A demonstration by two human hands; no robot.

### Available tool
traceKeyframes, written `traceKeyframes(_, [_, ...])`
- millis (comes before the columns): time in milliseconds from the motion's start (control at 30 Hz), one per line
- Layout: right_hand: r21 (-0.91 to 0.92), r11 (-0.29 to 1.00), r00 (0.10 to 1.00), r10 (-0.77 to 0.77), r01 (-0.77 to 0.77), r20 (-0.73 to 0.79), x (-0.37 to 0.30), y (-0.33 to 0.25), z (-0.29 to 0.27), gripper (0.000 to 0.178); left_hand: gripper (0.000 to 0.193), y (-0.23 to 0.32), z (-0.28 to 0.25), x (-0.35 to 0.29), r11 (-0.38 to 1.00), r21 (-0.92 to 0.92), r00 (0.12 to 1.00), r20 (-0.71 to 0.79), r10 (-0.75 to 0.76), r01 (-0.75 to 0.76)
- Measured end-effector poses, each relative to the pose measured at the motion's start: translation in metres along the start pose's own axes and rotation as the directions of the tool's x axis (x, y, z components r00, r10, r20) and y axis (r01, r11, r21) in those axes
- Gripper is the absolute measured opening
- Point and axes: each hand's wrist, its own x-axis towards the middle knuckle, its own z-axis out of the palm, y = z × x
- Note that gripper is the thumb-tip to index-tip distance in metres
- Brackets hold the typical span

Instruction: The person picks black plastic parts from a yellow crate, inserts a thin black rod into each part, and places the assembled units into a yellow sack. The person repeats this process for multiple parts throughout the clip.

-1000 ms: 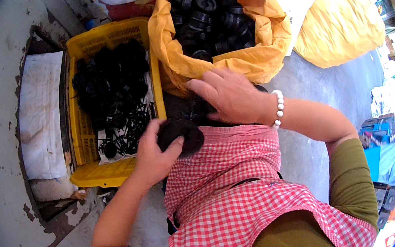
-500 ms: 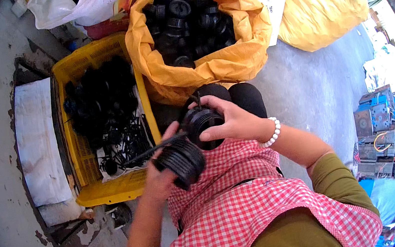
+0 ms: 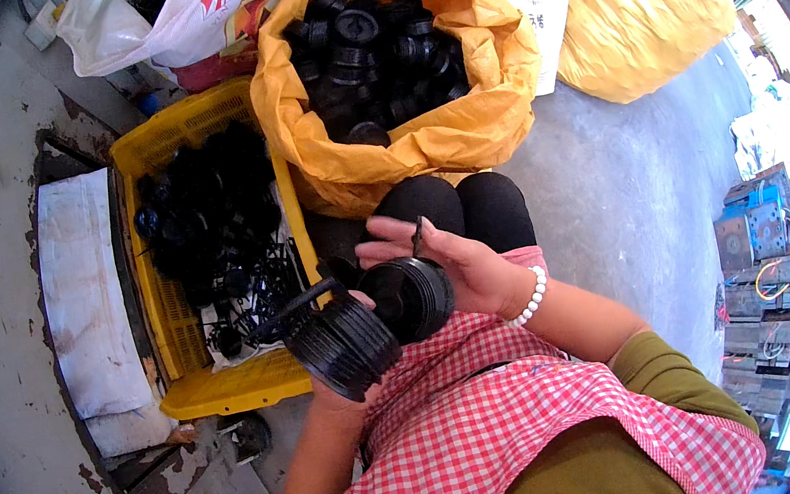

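Note:
My left hand (image 3: 338, 404) is closed beneath a black ribbed plastic cap (image 3: 344, 347), with a thin black stem (image 3: 295, 308) jutting out to its left. Against it sits a second black threaded cap (image 3: 412, 297); a left fingertip shows between the two. My right hand (image 3: 469, 272), wearing a white bead bracelet (image 3: 530, 297), lies along the second cap's right side with its fingers stretched out and apart. Another short black stem (image 3: 417, 236) stands up in front of those fingers. Most of my left fingers are hidden behind the caps.
Ahead stands an orange sack (image 3: 403, 160) full of black caps. Left of it, a yellow crate (image 3: 235, 399) holds black parts and thin black stems. A tied yellow sack (image 3: 641, 20) lies at the far right, and stacked metal blocks (image 3: 768, 275) stand on the right.
My right fingers have loosened from around the second cap and straightened. The two caps have come together, and the ribbed one has shifted slightly left.

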Motion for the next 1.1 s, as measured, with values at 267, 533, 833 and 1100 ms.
traceKeyframes(267, [-0.799, -0.439, 0.691, -0.422, 0.411, 0.587, 0.001, -0.029, 0.016, 0.033, 0.054, -0.005, 0.014, -0.006, 0.993, -0.114, 0.991, 0.137, 0.002, 0.014])
traceKeyframes(533, [-0.135, 0.991, 0.924, -0.053, 0.002, -0.379, 0.015, -0.037, -0.02, 0.028, 0.048, 0.029, 0.035, -0.009, 0.233, 0.933, 0.922, 0.186, 0.341, -0.274])
traceKeyframes(833, [-0.641, -0.557, 0.69, -0.157, 0.528, 0.706, 0.018, -0.047, 0.042, 0.048, 0.044, 0.031, 0.008, -0.022, 0.854, 0.493, 0.971, 0.232, 0.056, -0.167])
traceKeyframes(1100, [-0.421, -0.684, 0.762, 0.314, 0.596, 0.567, 0.019, -0.064, 0.046, 0.027, 0.051, 0.049, 0.027, -0.016, 0.292, 0.951, 0.993, 0.086, 0.076, -0.105])
